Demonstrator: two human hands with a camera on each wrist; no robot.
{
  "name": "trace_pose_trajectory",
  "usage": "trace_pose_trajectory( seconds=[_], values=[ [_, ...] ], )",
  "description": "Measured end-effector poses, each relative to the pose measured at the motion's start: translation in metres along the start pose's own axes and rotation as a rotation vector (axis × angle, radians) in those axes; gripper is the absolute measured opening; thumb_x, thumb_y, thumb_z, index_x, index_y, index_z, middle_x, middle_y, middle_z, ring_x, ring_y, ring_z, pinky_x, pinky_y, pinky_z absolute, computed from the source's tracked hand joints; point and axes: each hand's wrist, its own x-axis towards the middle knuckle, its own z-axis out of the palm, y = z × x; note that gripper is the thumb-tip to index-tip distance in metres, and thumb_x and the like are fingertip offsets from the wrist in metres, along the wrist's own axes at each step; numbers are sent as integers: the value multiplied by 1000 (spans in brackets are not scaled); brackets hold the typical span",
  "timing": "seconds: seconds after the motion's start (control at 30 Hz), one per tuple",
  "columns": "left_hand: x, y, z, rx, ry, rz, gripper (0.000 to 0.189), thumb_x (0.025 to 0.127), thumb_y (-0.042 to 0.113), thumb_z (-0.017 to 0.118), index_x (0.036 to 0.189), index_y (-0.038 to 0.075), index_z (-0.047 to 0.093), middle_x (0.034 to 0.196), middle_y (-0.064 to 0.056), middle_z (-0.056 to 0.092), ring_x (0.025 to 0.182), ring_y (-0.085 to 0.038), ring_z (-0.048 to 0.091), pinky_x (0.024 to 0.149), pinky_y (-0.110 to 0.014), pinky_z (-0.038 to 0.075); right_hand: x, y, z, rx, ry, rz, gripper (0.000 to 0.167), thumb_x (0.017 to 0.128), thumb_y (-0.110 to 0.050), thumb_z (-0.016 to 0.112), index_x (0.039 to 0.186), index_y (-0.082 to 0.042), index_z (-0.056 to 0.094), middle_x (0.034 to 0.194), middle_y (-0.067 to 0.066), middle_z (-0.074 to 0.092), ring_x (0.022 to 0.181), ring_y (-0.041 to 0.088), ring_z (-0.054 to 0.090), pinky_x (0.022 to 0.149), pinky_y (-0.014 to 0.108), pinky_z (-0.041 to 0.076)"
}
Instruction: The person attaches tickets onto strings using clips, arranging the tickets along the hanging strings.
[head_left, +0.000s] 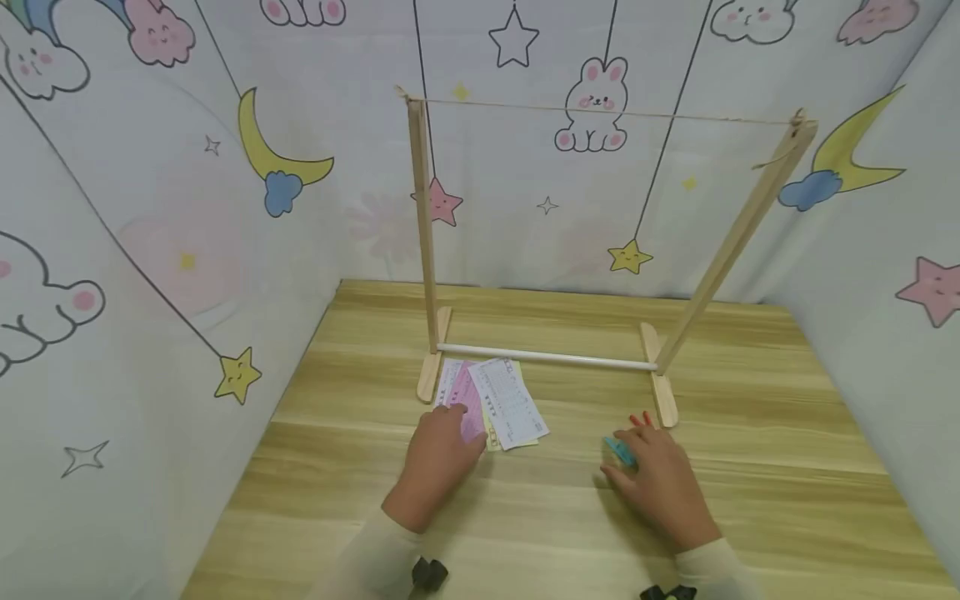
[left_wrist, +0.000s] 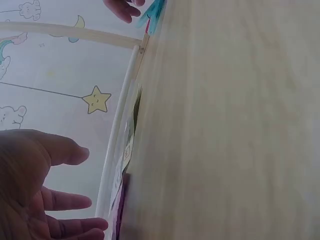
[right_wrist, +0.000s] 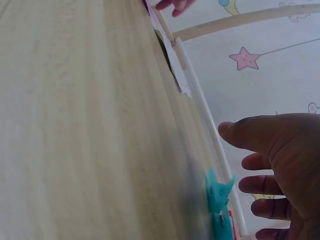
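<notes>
My left hand hovers at the near left edge of a fan of paper slips, its thumb and fingers apart and nothing held. A printed white slip lies on top, over a pink slip and a yellow one. On the right, my right hand is over some clothespins, fingers spread and loosely bent. A teal clothespin lies on the table below those fingers, with red ones beside it, partly hidden by the hand. In the left wrist view, the slips' edges curl up slightly from the wood.
Behind the slips stands a wooden frame: a left post, a right post leaning outward in view, and a thin string tied between their tops. A white rod joins the feet low down. Printed cloth walls surround the wood-grain table.
</notes>
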Motion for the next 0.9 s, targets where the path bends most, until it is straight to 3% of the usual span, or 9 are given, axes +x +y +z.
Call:
trace_pose_trajectory(
  seconds=[0.23,0.37,0.6,0.73,0.9],
  values=[
    [22,22,11,52,-47,-8,59,85,41,81,123,-1,67,103,-18,67,97,-38,64,80,-52,53,0,-4,11,11,29,28,41,79,-28,91,111,-6,77,104,9,71,100,35,67,83,57,53],
    [32,34,14,85,-60,-30,69,84,48,82,127,-3,63,101,-19,62,97,-37,60,79,-50,52,1,-7,15,3,32,55,44,78,-27,91,113,-6,76,103,10,71,99,34,67,81,56,52],
    [55,30,34,97,-13,-111,89,75,59,87,137,2,57,111,-21,58,105,-40,58,87,-52,49,6,-10,21,14,18,68,45,78,-23,90,116,-5,76,102,13,71,100,36,67,81,57,54],
    [66,32,34,58,-22,-154,90,70,49,94,141,8,55,113,-22,58,108,-42,56,92,-55,43,6,-10,26,14,21,65,34,78,-17,90,108,-7,78,93,7,68,87,28,66,76,50,55],
    [71,34,32,6,-33,-151,83,71,32,96,141,10,57,115,-25,60,109,-44,58,93,-58,43,4,-12,27,30,40,81,30,78,-13,90,105,-9,79,89,1,65,76,20,64,63,43,54]
  ],
)
